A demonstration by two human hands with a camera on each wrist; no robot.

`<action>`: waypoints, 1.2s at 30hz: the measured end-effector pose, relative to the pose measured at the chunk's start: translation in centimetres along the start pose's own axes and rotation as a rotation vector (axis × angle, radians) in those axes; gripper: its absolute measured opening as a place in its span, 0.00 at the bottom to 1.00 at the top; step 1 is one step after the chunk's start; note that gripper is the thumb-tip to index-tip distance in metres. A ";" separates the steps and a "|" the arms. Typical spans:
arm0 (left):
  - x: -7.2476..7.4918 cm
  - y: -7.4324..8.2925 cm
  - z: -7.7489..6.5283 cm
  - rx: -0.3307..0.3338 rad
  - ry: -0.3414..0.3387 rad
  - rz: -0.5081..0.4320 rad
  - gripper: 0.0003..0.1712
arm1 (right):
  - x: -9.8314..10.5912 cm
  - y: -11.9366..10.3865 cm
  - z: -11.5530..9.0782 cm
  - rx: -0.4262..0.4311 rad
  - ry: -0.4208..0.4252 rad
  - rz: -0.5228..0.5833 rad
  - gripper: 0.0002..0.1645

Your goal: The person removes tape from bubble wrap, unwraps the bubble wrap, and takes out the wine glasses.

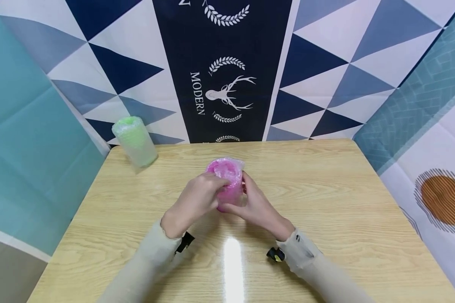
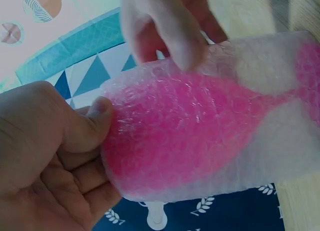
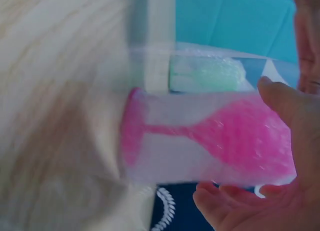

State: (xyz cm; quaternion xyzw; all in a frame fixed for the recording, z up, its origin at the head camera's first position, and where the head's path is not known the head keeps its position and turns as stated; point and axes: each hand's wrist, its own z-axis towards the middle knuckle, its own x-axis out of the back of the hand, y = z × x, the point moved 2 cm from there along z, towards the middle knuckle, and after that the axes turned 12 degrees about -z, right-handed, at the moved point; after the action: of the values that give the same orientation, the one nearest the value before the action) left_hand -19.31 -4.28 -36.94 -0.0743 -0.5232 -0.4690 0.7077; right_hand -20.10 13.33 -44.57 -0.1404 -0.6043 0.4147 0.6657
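A pink goblet (image 1: 229, 195) wrapped in clear bubble wrap stands at the middle of the table, mouth up, between the two hands. Its bowl, stem and foot show through the wrap in the right wrist view. My left hand (image 1: 201, 191) pinches the wrapped rim, thumb on the near side and fingers curled behind, clearest in the left wrist view where the goblet (image 2: 185, 131) fills the middle. From the right, my right hand (image 1: 259, 206) holds the side of the bowl between thumb and fingers; in its own wrist view this hand (image 3: 285, 146) spans the bowl.
A green item (image 1: 135, 143) in the same kind of bubble wrap stands at the table's back left corner. Patterned cloth (image 1: 227, 42) hangs behind the wooden table (image 1: 326, 202), with teal cloth (image 1: 30, 126) along the left. Light glares on the near tabletop.
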 end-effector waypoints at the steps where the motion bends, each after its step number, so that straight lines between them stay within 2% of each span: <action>1: 0.0 -0.2 0.0 -0.014 -0.001 -0.004 0.24 | 0.4 -0.1 -0.2 -0.004 -0.006 -0.026 0.67; 9: 0.2 -0.8 -0.3 -0.135 0.014 -0.054 0.20 | 3.5 -1.2 -1.5 0.047 -0.065 -0.114 0.71; 14: 0.2 -1.2 -0.3 -0.156 -0.009 -0.086 0.20 | 4.7 -1.9 -1.9 0.111 -0.033 -0.178 0.69; 20: 0.1 -1.0 -0.7 -0.199 -0.024 -0.105 0.20 | 5.4 -2.5 -2.0 0.246 0.009 -0.203 0.64; 23: 0.0 -0.8 -0.9 -0.231 -0.020 -0.112 0.19 | 5.8 -3.1 -1.9 0.318 0.036 -0.221 0.58; 30: 0.1 -0.9 -1.0 -0.286 -0.028 -0.148 0.18 | 6.3 -3.9 -1.7 0.483 0.073 -0.313 0.31; 36: 0.1 -1.2 -1.1 -0.282 -0.026 -0.157 0.19 | 6.8 -4.1 -1.3 0.594 0.120 -0.372 0.21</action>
State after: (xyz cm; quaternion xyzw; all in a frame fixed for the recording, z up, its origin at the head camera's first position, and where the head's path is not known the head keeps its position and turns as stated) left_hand -19.45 -5.67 -37.85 -0.1378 -0.4652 -0.5908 0.6446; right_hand -17.85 16.14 -37.40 0.1477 -0.4325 0.4352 0.7757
